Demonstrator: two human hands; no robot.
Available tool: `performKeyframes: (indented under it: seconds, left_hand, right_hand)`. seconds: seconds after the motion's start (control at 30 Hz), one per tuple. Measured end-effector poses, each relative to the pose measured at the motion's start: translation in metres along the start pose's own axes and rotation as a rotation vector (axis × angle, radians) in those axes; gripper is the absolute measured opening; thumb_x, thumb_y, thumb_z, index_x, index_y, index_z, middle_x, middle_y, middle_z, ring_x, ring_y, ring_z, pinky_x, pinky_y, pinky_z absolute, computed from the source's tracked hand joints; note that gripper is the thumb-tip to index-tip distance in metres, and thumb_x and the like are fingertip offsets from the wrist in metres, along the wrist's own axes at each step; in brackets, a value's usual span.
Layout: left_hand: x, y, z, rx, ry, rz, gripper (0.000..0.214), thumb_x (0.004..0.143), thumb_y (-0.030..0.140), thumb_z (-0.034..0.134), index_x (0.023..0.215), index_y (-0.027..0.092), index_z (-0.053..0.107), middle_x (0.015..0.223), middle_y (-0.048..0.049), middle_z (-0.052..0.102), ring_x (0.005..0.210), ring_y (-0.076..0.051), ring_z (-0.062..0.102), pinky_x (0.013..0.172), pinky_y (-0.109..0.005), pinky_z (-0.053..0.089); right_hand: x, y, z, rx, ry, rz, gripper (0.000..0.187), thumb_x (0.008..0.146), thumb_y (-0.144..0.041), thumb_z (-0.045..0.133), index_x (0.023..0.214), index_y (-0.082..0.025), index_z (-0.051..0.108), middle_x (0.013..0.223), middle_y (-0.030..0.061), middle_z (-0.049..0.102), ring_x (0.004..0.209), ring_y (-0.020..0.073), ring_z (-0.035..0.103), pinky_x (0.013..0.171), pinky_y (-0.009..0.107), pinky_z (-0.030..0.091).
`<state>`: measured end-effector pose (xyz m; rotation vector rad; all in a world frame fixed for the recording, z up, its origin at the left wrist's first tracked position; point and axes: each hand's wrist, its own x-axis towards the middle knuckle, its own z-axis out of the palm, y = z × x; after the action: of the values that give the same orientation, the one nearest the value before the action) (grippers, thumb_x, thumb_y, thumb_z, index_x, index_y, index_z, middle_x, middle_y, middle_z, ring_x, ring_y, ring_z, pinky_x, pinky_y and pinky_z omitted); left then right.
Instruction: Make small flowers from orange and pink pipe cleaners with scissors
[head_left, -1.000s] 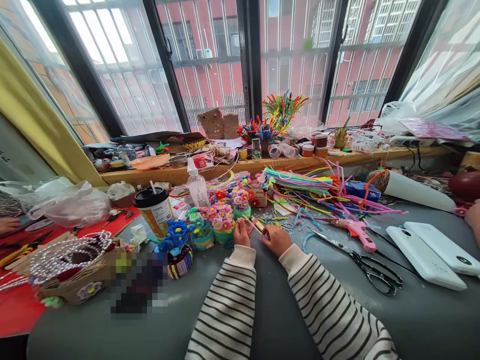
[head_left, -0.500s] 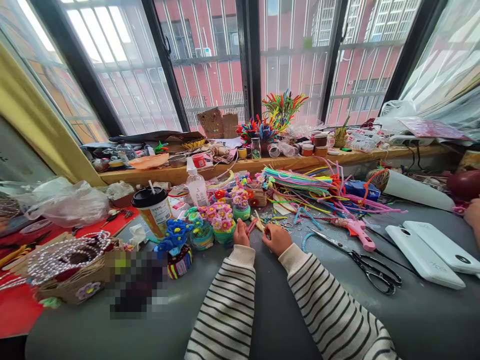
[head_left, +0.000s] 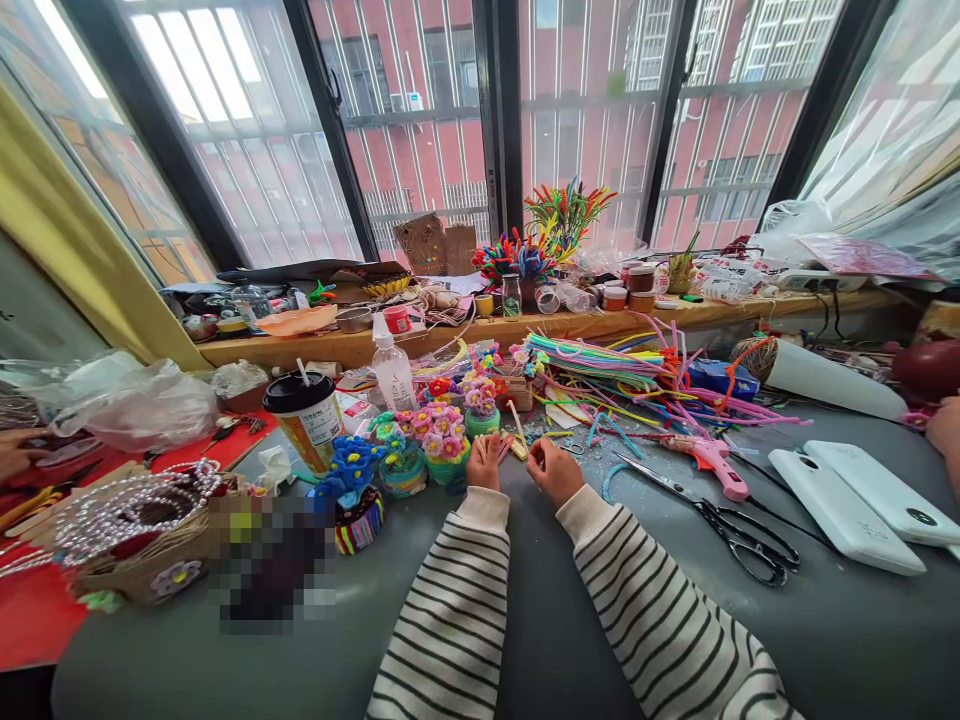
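My left hand is closed, fingertips pinched together beside the pink-flowered pot. A small pinkish strip shows at its fingertips, too small to name. My right hand is closed a short way to the right, its thumb and fingers pressed together; whatever they pinch is hidden. In the gap between both hands lies a pale thin stick with a yellowish piece at its lower end. Right of my right hand are a light-blue pipe cleaner, large scissors and a pink glue gun.
A bundle of pipe cleaners lies behind my hands. To the left stand a blue-flowered pot, a lidded drink cup and a beaded basket. White power banks lie right. Other people's hands show at both side edges.
My hands have shifted slightly, and my right fingers have moved away from the pale stick, which stands out more. Another person's hand has come further in at the left edge.
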<state>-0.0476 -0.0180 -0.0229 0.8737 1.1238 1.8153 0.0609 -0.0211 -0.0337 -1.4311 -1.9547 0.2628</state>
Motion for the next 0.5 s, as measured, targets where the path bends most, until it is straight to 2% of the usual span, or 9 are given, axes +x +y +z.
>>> performKeyframes:
  seconds: [0.17,0.33,0.5]
  left_hand:
    - [-0.002,0.000,0.002,0.005,-0.012,0.015,0.026,0.046,0.031,0.063,0.061,0.013,0.053,0.042,0.0057,0.045,0.038,-0.006,0.046,0.037,-0.017,0.035]
    - [0.000,0.002,0.002,-0.021,0.029,0.037,0.031,0.047,0.032,0.063,0.068,0.016,0.047,0.040,0.0100,0.037,0.037,-0.005,0.045,0.040,-0.017,0.037]
    - [0.000,0.001,0.002,-0.021,0.013,0.018,0.029,0.050,0.033,0.061,0.071,0.016,0.048,0.041,0.0093,0.036,0.034,-0.004,0.041,0.035,-0.015,0.032]
  right_hand:
    - [0.001,-0.002,-0.005,0.103,-0.066,-0.199,0.010,0.075,-0.022,0.036,0.077,-0.016,0.044,0.064,0.0015,0.056,0.059,0.0117,0.050,0.055,0.020,0.034]
    - [0.003,0.002,-0.011,0.154,-0.056,-0.290,0.007,0.073,-0.016,0.038,0.075,-0.016,0.045,0.065,0.0018,0.054,0.062,0.0123,0.048,0.058,0.021,0.035]
    - [0.002,0.002,-0.015,0.226,-0.028,-0.312,0.008,0.073,-0.013,0.038,0.075,-0.016,0.045,0.065,0.0013,0.052,0.060,0.0114,0.046,0.058,0.021,0.035]
